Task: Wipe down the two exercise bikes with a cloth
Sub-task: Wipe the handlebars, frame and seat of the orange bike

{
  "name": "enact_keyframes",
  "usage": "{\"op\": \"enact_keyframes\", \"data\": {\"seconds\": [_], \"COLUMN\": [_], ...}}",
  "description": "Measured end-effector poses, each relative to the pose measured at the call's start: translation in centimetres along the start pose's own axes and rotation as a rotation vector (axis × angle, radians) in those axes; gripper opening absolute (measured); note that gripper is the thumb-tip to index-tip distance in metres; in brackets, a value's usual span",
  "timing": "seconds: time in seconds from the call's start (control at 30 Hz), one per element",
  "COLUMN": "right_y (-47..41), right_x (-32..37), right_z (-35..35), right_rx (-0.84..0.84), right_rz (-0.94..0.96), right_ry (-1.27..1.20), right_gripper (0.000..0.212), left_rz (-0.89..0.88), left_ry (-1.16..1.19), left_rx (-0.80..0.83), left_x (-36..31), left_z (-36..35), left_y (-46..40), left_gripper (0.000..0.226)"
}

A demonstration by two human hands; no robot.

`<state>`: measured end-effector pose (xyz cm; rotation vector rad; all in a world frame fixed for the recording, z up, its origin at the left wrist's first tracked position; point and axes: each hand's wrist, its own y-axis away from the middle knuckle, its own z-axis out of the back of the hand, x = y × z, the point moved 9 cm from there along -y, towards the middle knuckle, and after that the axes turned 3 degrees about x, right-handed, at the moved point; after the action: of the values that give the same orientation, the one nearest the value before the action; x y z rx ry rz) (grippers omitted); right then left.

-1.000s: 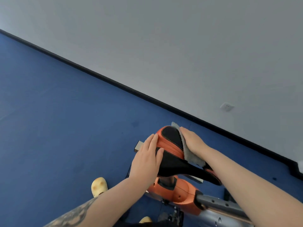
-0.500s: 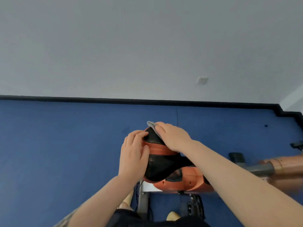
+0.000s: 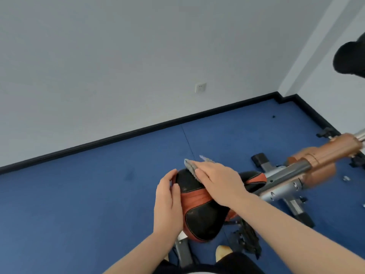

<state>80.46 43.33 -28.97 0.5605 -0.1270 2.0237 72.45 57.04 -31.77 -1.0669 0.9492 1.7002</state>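
Orange and black, the saddle (image 3: 197, 210) sits low in the middle of our view, above the blue floor (image 3: 69, 204). Our left hand (image 3: 167, 204) cups its left edge, fingers curled over the rim. Our right hand (image 3: 219, 182) lies flat with fingers together, pressing the grey cloth (image 3: 190, 167) onto the saddle's far end; the cloth's edge pokes out past the fingertips. To the right, the bike (image 3: 286, 175) frame runs away in grey tube and orange casing.
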Motion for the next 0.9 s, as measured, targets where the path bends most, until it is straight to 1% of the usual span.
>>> {"op": "enact_keyframes", "data": {"seconds": [0.03, 0.07, 0.1, 0.17, 0.2, 0.23, 0.33, 0.37, 0.4, 0.47, 0.53, 0.57, 0.63, 0.7, 0.73, 0.77, 0.83, 0.9], "right_y": [0.1, 0.7, 1.8, 4.1, 4.2, 3.7, 2.7, 3.1, 3.9, 6.1, 7.3, 7.2, 7.0, 7.4, 7.9, 8.6, 10.1, 10.6], "right_x": [-0.2, 0.4, 1.7, 4.3, 4.2, 3.3, -0.5, -0.2, 0.8, 3.9, 4.2, 3.5, 1.9, 3.0, 4.4, 6.0, 8.4, 8.4], "right_z": [0.3, 0.2, -0.4, -1.7, -1.8, -1.4, 0.3, 0.2, -0.4, -1.7, -2.0, -1.4, -0.2, -0.2, -1.0, -1.9, -3.2, -3.3], "right_rx": [-0.027, -0.049, -0.064, -0.012, 0.022, 0.014, -0.086, -0.116, -0.128, -0.124, -0.069, -0.075, -0.113, -0.169, -0.164, -0.166, -0.167, -0.192], "right_rz": [-0.063, -0.077, -0.053, 0.038, 0.071, 0.056, -0.267, -0.324, -0.336, -0.258, -0.223, -0.261, -0.429, -0.563, -0.607, -0.627, -0.658, -0.701], "right_ry": [0.027, 0.078, 0.126, 0.152, 0.162, 0.170, 0.155, 0.157, 0.145, 0.112, 0.106, 0.092, 0.051, 0.068, 0.080, 0.063, -0.050, -0.032], "right_gripper": [0.043, 0.044, 0.046, 0.052, 0.053, 0.051, 0.046, 0.047, 0.048, 0.050, 0.048, 0.047, 0.046, 0.047, 0.048, 0.049, 0.053, 0.050], "left_rz": [-0.026, -0.064, -0.106, -0.168, -0.182, -0.185, -0.144, -0.130, -0.131, -0.156, -0.191, -0.216, -0.310, -0.444, -0.493, -0.525, -0.560, -0.599], "left_ry": [-0.009, -0.010, -0.007, -0.012, -0.017, -0.010, 0.071, 0.086, 0.092, 0.089, 0.064, 0.045, -0.015, -0.099, -0.132, -0.162, -0.235, -0.342], "left_rx": [0.029, 0.052, 0.077, 0.127, 0.152, 0.171, 0.195, 0.210, 0.227, 0.258, 0.282, 0.298, 0.346, 0.423, 0.477, 0.547, 0.695, 0.791], "left_x": [0.0, -0.3, -0.7, -1.1, -1.1, -1.0, -0.3, -0.3, -0.4, -0.6, -0.7, -0.9, -2.3, -4.5, -5.4, -6.0, -6.8, -7.1], "left_z": [0.1, 0.4, 0.6, 1.1, 1.1, 1.2, 1.5, 1.5, 1.6, 1.7, 1.7, 1.6, 0.9, -0.4, -1.3, -2.4, -4.4, -6.3], "left_y": [-0.3, -0.5, -0.7, -1.1, -1.5, -1.7, -2.8, -3.2, -3.4, -3.8, -4.0, -4.1, -4.5, -4.8, -5.0, -5.2, -5.6, -5.3], "left_gripper": [0.035, 0.035, 0.034, 0.032, 0.031, 0.029, 0.034, 0.034, 0.034, 0.034, 0.033, 0.033, 0.032, 0.034, 0.035, 0.036, 0.038, 0.038]}}
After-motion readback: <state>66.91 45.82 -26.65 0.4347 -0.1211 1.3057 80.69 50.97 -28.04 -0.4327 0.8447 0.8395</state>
